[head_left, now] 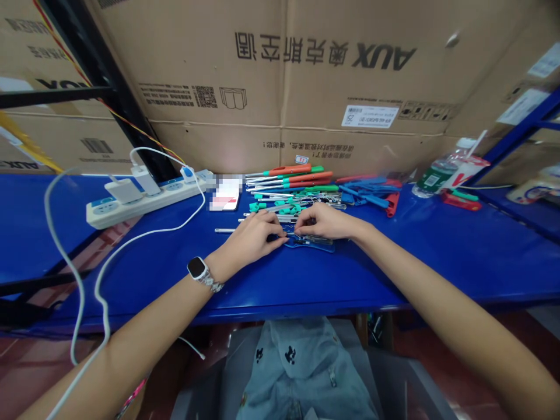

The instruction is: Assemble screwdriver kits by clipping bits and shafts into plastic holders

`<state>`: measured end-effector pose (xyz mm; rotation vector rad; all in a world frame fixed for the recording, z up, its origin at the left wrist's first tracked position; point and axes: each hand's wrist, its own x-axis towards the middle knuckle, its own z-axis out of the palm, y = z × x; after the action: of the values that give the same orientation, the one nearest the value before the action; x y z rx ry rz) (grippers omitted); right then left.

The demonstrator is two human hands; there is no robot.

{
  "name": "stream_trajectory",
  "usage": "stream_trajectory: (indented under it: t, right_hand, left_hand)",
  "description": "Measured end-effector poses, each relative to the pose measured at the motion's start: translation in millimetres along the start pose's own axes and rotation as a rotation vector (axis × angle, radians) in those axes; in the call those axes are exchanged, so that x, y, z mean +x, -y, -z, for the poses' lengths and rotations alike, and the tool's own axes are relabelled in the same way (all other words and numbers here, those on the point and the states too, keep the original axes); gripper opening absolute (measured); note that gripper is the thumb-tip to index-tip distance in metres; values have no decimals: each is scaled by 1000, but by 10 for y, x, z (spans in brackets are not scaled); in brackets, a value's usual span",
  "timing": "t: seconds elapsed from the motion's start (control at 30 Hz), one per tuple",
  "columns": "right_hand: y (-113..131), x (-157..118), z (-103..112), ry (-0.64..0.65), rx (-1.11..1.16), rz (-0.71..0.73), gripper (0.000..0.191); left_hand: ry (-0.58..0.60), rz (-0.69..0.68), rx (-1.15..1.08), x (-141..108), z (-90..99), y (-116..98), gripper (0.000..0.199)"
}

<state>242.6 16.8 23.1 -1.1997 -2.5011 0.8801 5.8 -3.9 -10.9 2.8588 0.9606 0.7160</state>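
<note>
My left hand (258,234), with a watch on its wrist, rests low over the blue table, its fingers closed near a thin metal piece. My right hand (324,221) pinches at the same small parts from the right; what each holds is too small to name. Below the fingertips lies a blue plastic piece (321,247). A metal rod (224,230) sticks out left of my left hand. Just behind the hands are metal tubes with green ends (258,206) and lighter-like sticks with orange handles (291,169). Blue plastic handles (367,189) are piled to the right.
A white power strip (170,189) with plugs and cables lies at the left, beside a phone (226,193). At the right stand a bottle (433,178) and a red item (461,201). Large cardboard (210,128) backs the blue table (371,274).
</note>
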Motion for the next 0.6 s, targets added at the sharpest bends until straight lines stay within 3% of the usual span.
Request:
stream_trajectory:
  t: [0.2, 0.37, 0.6]
  right_hand:
    - [-26, -23, -73, -51, -20, 21, 9]
    - [-11, -53, -110, -93, -45, 44, 9]
    - [93, -135, -58, -41, -232, 102, 14]
  left_hand:
    - [1, -12, 53, 0, -5, -14, 21]
    - [13, -101, 107, 12, 8, -30, 21]
    - [45, -134, 156, 5, 29, -60, 26]
